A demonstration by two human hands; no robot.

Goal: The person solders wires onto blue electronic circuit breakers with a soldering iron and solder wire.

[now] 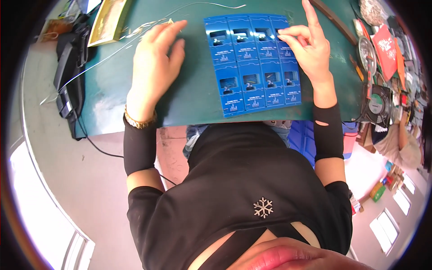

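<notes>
A blue circuit-board panel (245,53) lies flat on the green table (189,96), divided into two rows of sections with dark rectangular cutouts. Over its far right corner, the thumb and index finger of my right hand (311,47) pinch together beside a cutout. Whatever small thing they hold, if any, is too small to make out; another finger points up and away. My left hand (157,58) hovers or rests on the table left of the panel, fingers loosely bent and thumb apart. Small yellowish slivers (146,28) lie near its fingertips.
A shallow yellow tray (108,20) stands at the far left. A thin pale wire (105,58) crosses the table's left side. Black equipment (72,74) with a cable sits at the left edge. On the right are a brown bar (335,20), a black round device (379,104) and a red packet (386,47).
</notes>
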